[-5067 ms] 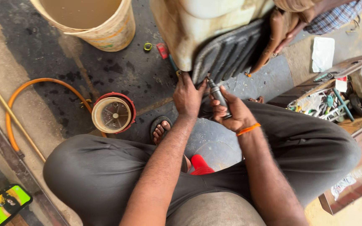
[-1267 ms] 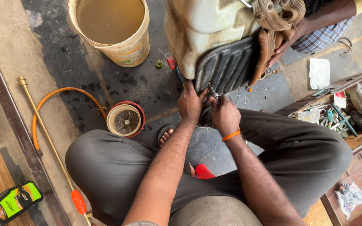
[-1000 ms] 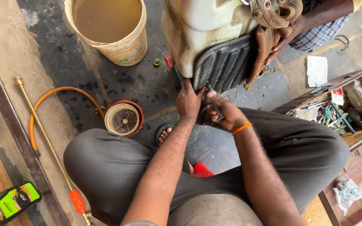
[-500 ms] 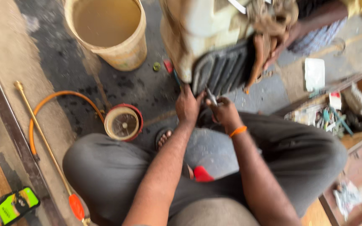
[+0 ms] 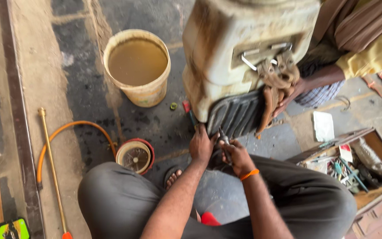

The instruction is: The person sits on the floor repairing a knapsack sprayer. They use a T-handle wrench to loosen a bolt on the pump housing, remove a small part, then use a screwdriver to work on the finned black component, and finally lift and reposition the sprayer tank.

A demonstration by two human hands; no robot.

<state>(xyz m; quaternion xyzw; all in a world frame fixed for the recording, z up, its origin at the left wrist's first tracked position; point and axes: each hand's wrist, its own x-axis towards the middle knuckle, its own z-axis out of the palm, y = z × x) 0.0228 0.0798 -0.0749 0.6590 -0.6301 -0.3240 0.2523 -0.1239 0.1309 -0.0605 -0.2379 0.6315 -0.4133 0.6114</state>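
Big dirty cream tank [image 5: 244,48], standing on the dark stained floor [image 5: 80,84], with a black ribbed pad [image 5: 237,116] at its lower front and worn straps [image 5: 279,75] bunched at a metal bracket on its face. Beyond it, another person's hand [image 5: 290,95] gripping the strap end beside the pad. Grey trousers [image 5: 116,201] of crossed legs filling the bottom of the view, a bare foot in a sandal [image 5: 173,176] showing between them. Cream bucket [image 5: 138,66] of murky brown water well to the left of the tank. Open wooden box [image 5: 354,163] of assorted tools at the right, a scrap of white paper [image 5: 323,126] just above it. Orange hose [image 5: 67,132] curving across the floor to a long brass rod [image 5: 51,163] lying near the left edge. Round red-rimmed lid [image 5: 134,156] just beside the left knee.

Left hand [image 5: 201,144] at the base of the tank, fingers curled shut on something at the pad's lower edge; what exactly, hard to tell. Right hand [image 5: 237,155], orange band at the wrist, fingers clamped on a small metal tool [image 5: 224,140], held nearly upright, tip at the bottom of the pad. Both hands touching, low against the tank.
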